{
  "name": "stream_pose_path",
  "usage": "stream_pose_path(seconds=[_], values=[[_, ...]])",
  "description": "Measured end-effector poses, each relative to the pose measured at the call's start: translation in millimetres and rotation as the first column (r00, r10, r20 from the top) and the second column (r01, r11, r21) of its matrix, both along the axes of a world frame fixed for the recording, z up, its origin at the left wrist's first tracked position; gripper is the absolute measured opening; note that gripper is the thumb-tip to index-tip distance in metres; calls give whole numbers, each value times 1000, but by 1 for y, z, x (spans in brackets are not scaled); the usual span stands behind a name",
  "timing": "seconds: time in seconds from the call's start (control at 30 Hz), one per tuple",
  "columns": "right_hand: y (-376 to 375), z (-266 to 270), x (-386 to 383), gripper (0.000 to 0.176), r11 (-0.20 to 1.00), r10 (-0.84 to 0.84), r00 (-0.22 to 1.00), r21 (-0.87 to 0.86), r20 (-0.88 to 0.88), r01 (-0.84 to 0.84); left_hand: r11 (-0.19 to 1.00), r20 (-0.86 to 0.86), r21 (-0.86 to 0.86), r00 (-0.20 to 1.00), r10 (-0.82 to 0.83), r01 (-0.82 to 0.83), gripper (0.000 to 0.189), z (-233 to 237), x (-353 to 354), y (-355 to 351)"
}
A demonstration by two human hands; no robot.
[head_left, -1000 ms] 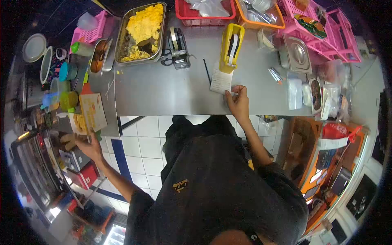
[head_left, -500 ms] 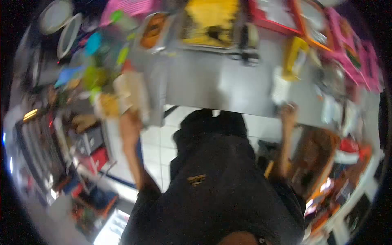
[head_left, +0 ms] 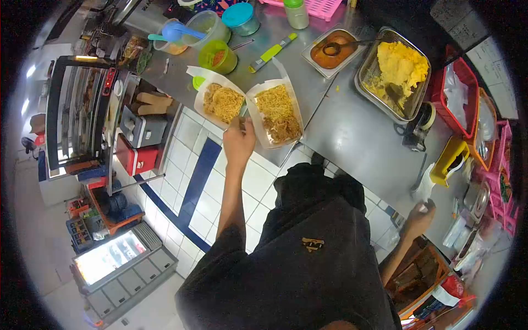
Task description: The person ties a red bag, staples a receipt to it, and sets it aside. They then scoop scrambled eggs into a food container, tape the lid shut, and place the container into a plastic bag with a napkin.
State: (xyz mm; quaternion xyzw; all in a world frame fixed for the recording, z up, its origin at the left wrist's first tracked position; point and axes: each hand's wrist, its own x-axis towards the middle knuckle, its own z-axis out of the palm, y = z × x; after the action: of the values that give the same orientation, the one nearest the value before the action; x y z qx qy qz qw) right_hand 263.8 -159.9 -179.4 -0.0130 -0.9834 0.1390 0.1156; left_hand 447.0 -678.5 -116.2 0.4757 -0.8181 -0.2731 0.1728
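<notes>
My left hand is at the near edge of the counter, its fingers closed on the near corner of a white paper takeaway box. That box holds noodles with a pale topping. Right beside it stands a second open takeaway box, with yellow noodles and brown crumbly topping. My right hand is at the counter's right front edge, fingers curled round something small and white that I cannot make out. Just beyond it lies a clear plastic bag by a yellow dispenser.
A steel tray of yellow food and a dish of orange sauce stand at the back. Tubs, including a green one, and a lime-green knife are at the left. A tape dispenser and red basket are at the right.
The view has turned left and sharpened from a blur, bringing both boxes nearer the middle. My left hand stays at the boxes; my right hand stays by the right counter edge.
</notes>
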Motion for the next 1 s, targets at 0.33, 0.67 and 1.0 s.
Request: stream_pose_path(seconds=[0.33,0.67,1.0], values=[[-123,17,48,24,912,319,924,-334,209,-240,848,-31,371,918,-395,378,27,-121,16,-26],[31,-38,10,51,767,-277,957,-579,90,276,400,-256,893,964,67,209,24,-99,-26,110],[49,-58,11,42,795,-249,907,-464,339,392,-25,-276,952,889,365,305,43,-67,-69,163]])
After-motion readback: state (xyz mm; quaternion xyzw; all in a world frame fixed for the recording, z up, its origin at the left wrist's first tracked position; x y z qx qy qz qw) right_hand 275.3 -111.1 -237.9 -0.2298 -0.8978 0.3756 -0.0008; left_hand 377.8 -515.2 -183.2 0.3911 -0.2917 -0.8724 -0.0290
